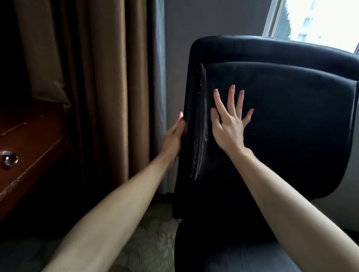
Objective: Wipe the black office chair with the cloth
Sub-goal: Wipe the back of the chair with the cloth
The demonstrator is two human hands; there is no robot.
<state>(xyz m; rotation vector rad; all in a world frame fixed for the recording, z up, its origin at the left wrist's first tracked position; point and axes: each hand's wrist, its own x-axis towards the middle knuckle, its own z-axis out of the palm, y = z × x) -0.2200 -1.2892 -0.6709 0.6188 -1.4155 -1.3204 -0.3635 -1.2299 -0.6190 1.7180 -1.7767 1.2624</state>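
Below the window (326, 18), the black office chair (289, 120) stands upright, its tall backrest running floor to sill, padded front facing the camera. Flat and spread-fingered, the right hand (227, 126) presses its cushion; the left hand (174, 137) grips its left edge. Brown curtains (84, 68) hang alongside.

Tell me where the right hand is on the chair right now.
In the head view, the right hand lies flat with fingers spread on the chair backrest, toward its left side, while the left hand holds the backrest's left edge beside the brown curtain.
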